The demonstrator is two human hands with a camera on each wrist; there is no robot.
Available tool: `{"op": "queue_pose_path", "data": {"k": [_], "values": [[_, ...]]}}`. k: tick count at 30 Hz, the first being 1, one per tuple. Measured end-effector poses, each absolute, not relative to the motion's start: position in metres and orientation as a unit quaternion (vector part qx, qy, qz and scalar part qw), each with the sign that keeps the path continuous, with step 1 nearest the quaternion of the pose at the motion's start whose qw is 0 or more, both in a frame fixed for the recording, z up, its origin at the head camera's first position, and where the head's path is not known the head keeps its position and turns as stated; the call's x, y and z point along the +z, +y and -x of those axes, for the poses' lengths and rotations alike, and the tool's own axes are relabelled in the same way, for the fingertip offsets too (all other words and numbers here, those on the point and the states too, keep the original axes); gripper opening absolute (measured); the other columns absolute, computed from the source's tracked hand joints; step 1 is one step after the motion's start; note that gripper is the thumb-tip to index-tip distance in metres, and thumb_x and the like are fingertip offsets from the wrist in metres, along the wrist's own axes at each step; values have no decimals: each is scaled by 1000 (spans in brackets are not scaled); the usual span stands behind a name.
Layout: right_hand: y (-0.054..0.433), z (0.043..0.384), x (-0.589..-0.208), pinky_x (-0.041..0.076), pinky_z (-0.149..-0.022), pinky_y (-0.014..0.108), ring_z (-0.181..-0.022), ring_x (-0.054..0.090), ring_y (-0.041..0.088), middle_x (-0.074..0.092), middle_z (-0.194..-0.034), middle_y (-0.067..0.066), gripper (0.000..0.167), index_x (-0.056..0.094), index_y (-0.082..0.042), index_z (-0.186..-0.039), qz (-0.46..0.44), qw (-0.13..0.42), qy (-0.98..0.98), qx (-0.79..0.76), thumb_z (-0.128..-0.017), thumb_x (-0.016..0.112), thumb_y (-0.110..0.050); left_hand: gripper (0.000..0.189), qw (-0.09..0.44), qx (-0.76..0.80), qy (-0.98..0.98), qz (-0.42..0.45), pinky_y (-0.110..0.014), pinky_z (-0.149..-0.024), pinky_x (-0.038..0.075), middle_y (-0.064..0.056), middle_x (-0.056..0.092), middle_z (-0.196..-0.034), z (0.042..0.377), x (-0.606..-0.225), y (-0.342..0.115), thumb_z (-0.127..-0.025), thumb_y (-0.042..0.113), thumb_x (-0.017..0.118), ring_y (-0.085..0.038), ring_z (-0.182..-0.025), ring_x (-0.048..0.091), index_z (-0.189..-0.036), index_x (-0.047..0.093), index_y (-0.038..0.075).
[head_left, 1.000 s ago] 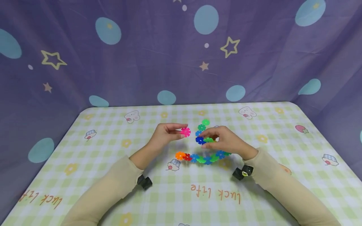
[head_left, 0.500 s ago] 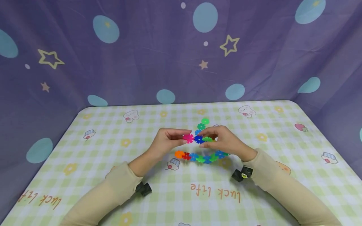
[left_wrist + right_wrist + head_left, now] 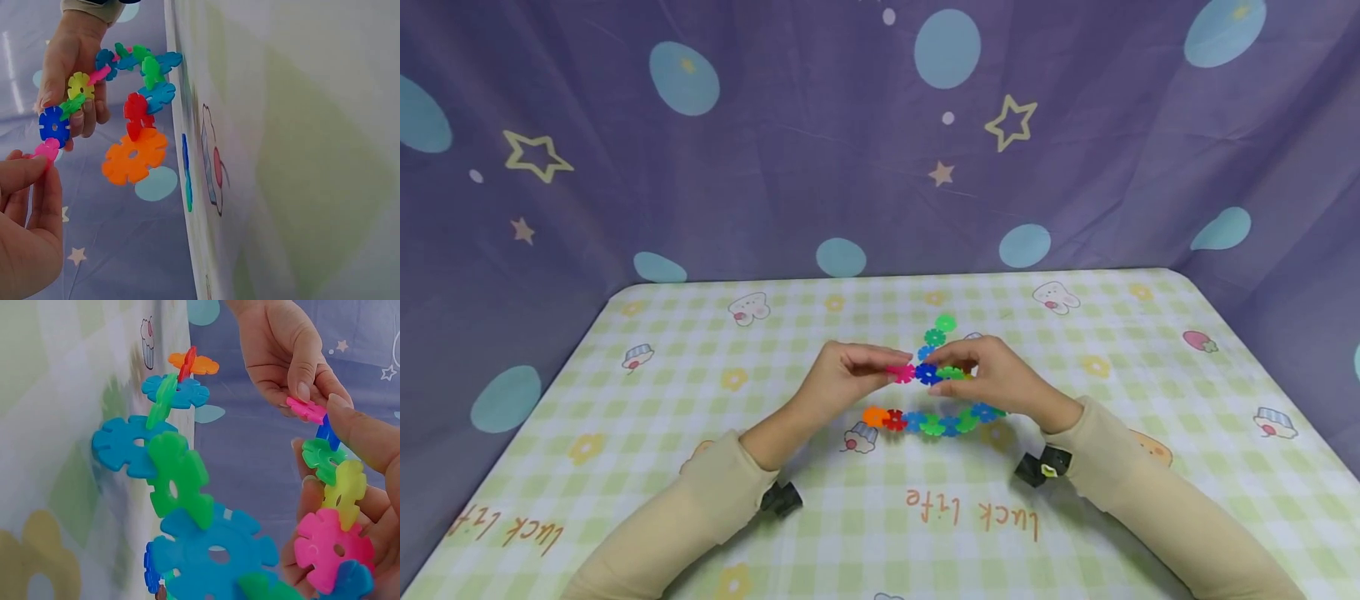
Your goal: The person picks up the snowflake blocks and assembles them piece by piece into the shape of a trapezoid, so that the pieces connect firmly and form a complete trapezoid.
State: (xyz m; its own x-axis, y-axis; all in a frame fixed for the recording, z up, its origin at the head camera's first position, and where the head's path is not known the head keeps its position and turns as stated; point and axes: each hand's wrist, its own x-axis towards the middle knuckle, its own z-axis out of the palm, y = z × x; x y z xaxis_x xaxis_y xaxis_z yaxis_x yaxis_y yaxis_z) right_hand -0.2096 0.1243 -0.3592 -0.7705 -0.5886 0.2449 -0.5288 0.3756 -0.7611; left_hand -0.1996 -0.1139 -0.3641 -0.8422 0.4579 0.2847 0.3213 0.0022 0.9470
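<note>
- Both arms reach in from the near edge in beige sleeves [image 3: 1150,496], with a black device [image 3: 782,500] worn at each wrist.
- Chain [image 3: 950,427] of slotted flower-shaped discs, curved like a hook. Its loose end, nearest the person, finishes in an orange disc [image 3: 874,417] joined to a red disc [image 3: 894,421]; alternating blue and green discs follow, bending round below the right hand. Contact between this run and the table: cannot tell.
- Left hand [image 3: 837,375]: thumb and fingertips nearly closed, pinching a pink disc [image 3: 902,374] between them.
- Right hand [image 3: 1003,377]: thumb and fingers curled in, gap between them small, gripping the chain at its other end. Thumb tip lies at the dark blue disc [image 3: 49,119]; other fingers sit behind the green disc [image 3: 322,459] and yellow disc [image 3: 350,478] next in line. A second pink disc [image 3: 319,550] follows the yellow.
- Pink disc in the left hand touches the edge of the dark blue disc, between the two hands. Whether the slots are engaged: cannot tell.
- Just beyond the hands: light green disc [image 3: 945,322], darker green disc [image 3: 935,337] and light blue disc [image 3: 926,353], in a row.
- Table under a green-and-white checked cloth [image 3: 865,550].
- Farthest: purple curtain [image 3: 760,208] printed with stars and pale blue ovals.
</note>
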Motion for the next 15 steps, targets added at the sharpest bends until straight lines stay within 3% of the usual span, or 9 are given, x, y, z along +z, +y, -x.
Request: {"op": "queue_pose_path", "data": {"k": [5, 13, 15], "values": [[124, 210, -358, 47, -67, 26, -72, 56, 12, 72, -89, -1, 27, 71, -6, -103, 336, 34, 826, -451, -79, 78, -17, 24, 52, 647, 710, -274, -33, -78, 55, -23, 66, -108, 200, -364, -112, -83, -11, 64, -17, -90, 69, -106, 67, -10], [123, 210, -360, 47, -67, 26, -72, 56, 13, 72, -90, -1, 26, 72, -6, -102, 325, 46, 826, -458, -79, 77, -18, 28, 67, 646, 736, -189, -30, -80, 54, -21, 68, -105, 203, -366, -111, -82, -7, 67, -14, -86, 69, -110, 66, -9], [122, 210, -360, 46, -66, 25, -71, 56, 12, 72, -88, 0, 26, 72, -6, -101, 328, 39, 826, -457, -78, 78, -18, 26, 81, 652, 733, -175, -31, -80, 55, -20, 69, -101, 203, -366, -111, -83, -4, 68, -20, -85, 70, -108, 67, -9]]}}
